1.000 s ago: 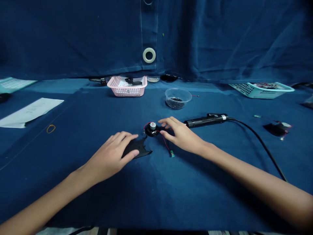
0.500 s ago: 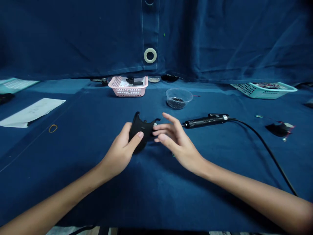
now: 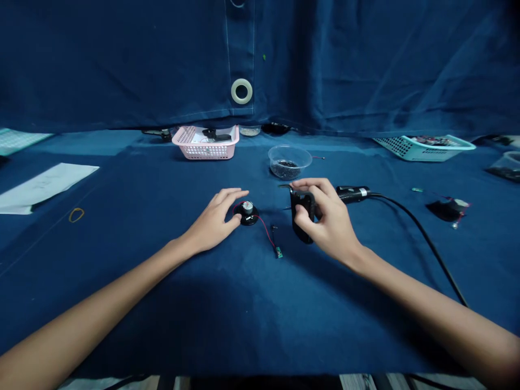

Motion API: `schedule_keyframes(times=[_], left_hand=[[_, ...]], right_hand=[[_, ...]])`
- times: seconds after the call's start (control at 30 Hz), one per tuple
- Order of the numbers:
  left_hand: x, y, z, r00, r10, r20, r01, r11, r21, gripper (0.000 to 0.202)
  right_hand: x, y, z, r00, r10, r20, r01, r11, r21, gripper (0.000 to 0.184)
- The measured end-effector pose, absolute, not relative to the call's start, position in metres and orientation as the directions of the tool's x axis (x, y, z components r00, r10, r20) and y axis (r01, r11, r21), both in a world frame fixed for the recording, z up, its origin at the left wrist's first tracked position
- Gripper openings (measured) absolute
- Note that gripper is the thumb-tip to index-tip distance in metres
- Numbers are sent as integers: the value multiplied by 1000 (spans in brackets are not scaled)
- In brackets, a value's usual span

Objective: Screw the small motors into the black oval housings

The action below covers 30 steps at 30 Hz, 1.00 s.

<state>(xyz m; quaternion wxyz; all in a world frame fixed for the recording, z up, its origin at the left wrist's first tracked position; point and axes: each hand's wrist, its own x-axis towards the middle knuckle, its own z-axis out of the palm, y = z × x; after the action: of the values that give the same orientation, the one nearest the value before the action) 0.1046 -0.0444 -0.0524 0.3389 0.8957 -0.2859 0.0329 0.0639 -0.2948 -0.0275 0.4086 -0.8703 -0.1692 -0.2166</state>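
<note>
In right hand — black plastic casing

Our right hand grips a black plastic casing near a corded black pen-shaped tool. Our open left hand lies just beside a small round component with red and black wires, on blue cloth.
</note>
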Motion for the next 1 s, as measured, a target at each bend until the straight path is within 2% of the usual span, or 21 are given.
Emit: schedule_keyframes(times=[0.07, 0.13, 0.23, 0.3, 0.37, 0.47, 0.53, 0.63, 0.7, 0.83, 1.0], left_hand=[[108, -44, -57, 803, -565, 190, -552, -582, 598, 55], [108, -46, -58, 798, -583, 154, -543, -583, 605, 54], [104, -48, -53, 823, -550, 142, -516, -619, 592, 41], [100, -50, -47, 837, -536, 112, -497, -658, 566, 36], [95, -51, -42, 854, -511, 100, -478, -694, 539, 38], [88, -52, -37, 860, -481, 168, -496, -716, 491, 40], [85, -52, -35, 823, -536, 188, -553, -681, 480, 41], [83, -51, -33, 745, -662, 82, -595, -605, 530, 41], [82, -49, -31, 723, -691, -15, -578, -616, 536, 39], [78, -42, -25, 725, -676, -127, -542, -675, 500, 41], [69, -40, -18, 739, -637, -219, -492, -732, 471, 42]], right_hand=[[61, -299, -32, 867, 205, 453, 474, -617, -628, 13], [56, -300, -34, 872, 322, 368, 489, -607, -627, 5], [47, -298, -32, 848, 464, 259, 511, -580, -634, 16], [41, -296, -28, 839, 510, 190, 497, -577, -648, 19], [38, -294, -25, 846, 520, 119, 459, -595, -660, 25], [38, -295, -24, 877, 478, 55, 392, -644, -657, 38], [39, -298, -25, 894, 446, 44, 363, -664, -653, 42], [39, -301, -26, 899, 437, 6, 331, -671, -664, 45], [36, -301, -25, 885, 463, -45, 306, -654, -692, 48], [30, -296, -22, 838, 528, -140, 265, -617, -741, 50], [31, -295, -25, 834, 545, -89, 352, -648, -675, 42]])
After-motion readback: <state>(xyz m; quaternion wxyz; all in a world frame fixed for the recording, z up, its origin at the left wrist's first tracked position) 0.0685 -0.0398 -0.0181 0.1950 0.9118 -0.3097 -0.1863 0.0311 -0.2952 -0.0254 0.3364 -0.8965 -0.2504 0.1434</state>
